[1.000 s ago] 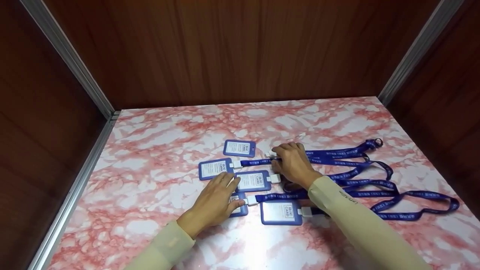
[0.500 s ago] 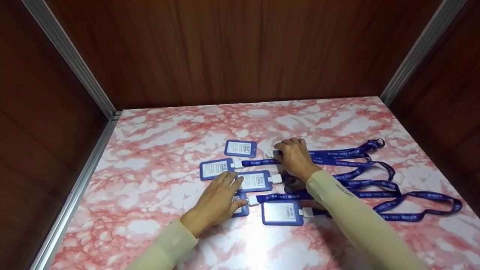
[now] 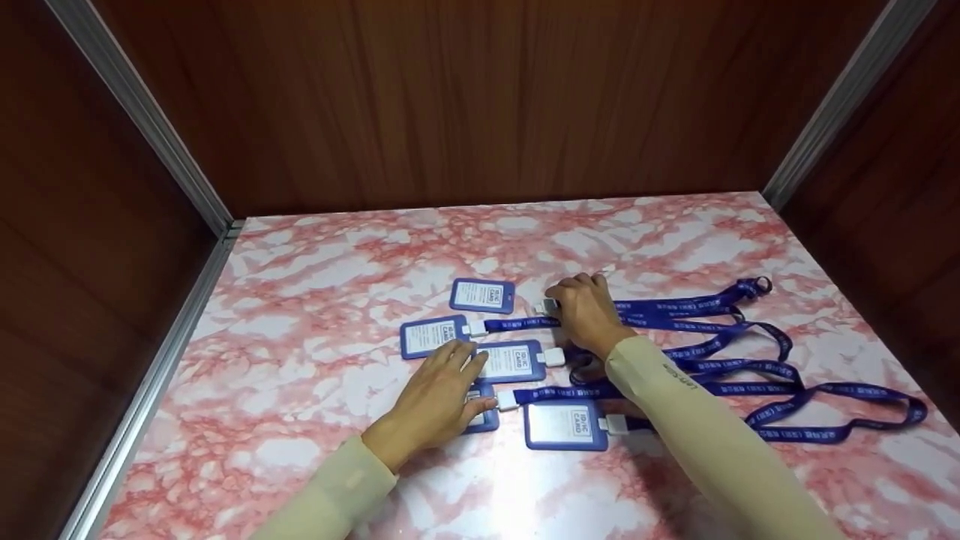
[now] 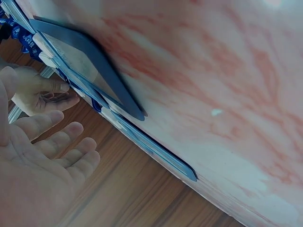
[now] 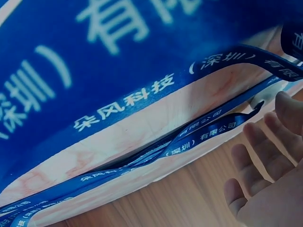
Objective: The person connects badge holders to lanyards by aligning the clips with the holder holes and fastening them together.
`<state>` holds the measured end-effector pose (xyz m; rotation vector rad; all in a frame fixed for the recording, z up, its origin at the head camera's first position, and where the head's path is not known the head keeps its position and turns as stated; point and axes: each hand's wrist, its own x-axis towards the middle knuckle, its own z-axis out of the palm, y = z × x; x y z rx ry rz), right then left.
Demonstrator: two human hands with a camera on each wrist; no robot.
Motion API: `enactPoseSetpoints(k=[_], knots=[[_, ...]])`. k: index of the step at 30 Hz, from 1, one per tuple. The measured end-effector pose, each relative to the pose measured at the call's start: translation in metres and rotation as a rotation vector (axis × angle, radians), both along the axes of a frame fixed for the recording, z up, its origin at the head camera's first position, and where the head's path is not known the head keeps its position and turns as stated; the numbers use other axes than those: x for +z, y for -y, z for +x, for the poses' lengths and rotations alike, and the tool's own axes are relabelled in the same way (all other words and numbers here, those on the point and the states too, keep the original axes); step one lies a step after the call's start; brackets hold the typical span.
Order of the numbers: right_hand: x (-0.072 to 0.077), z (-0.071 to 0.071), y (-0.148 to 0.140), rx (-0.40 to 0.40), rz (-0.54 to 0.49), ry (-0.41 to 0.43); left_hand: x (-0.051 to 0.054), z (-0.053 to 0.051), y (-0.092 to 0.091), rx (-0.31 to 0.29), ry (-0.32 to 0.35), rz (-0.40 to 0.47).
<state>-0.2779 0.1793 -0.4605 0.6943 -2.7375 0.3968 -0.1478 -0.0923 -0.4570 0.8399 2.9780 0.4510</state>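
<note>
My left hand [image 3: 429, 397] lies with extended fingers over several blue ID badge holders. Its fingertips reach the holder [image 3: 427, 337] at the left and the middle holder [image 3: 510, 364]; its thumb is over another holder [image 3: 484, 420], mostly covered. In the left wrist view that hand [image 4: 52, 156] has loosely spread fingers. My right hand [image 3: 589, 311] is at the blue lanyard [image 3: 671, 306] beside its white clip [image 3: 545, 306]; its fingers [image 5: 255, 156] look loosely bent and apart in the right wrist view. Whether the fingertips touch the lanyard is hidden.
A separate badge holder [image 3: 482, 295] lies behind the others, left of the clip. Another holder [image 3: 566, 425] lies at the front. Several blue straps [image 3: 780, 386] overlap toward the right. Dark wood panels [image 3: 480, 105] enclose the marbled pink tabletop [image 3: 315, 285].
My right hand has shifted slightly away from the body, showing more of the white clip. My left hand and the badge holders stay nearly as they were.
</note>
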Motion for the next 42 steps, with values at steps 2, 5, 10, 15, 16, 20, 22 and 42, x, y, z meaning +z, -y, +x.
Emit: enactPoseSetpoints(k=[2, 5, 10, 15, 16, 20, 22, 42], knots=[[-0.0008, -0.0005, 0.0010, 0.007, 0.007, -0.007, 0.0000, -0.0002, 0.0005, -0.008, -0.018, 0.001], [-0.0016, -0.0010, 0.0026, 0.011, 0.015, -0.009, -0.0008, -0.0007, 0.0013, -0.020, -0.054, 0.001], [-0.0027, -0.0023, 0.0041, 0.008, 0.025, 0.001, -0.0016, -0.0012, 0.0020, -0.025, -0.070, 0.007], [-0.0035, -0.0033, 0.0037, 0.011, 0.052, 0.007, -0.0007, -0.0012, 0.0018, -0.023, -0.061, 0.011], [-0.0035, -0.0033, 0.0035, 0.011, 0.057, 0.011, -0.0007, -0.0012, 0.0017, -0.023, -0.059, 0.012], [-0.0030, -0.0024, 0.0034, 0.012, 0.074, 0.025, -0.0010, -0.0014, 0.0012, -0.017, -0.042, 0.011], [-0.0034, -0.0022, 0.0033, 0.014, 0.078, 0.027, -0.0015, -0.0013, 0.0009, -0.015, -0.033, 0.007], [-0.0066, 0.0005, 0.0007, 0.027, -0.019, -0.042, 0.0017, -0.0087, -0.0018, -0.019, -0.029, 0.019]])
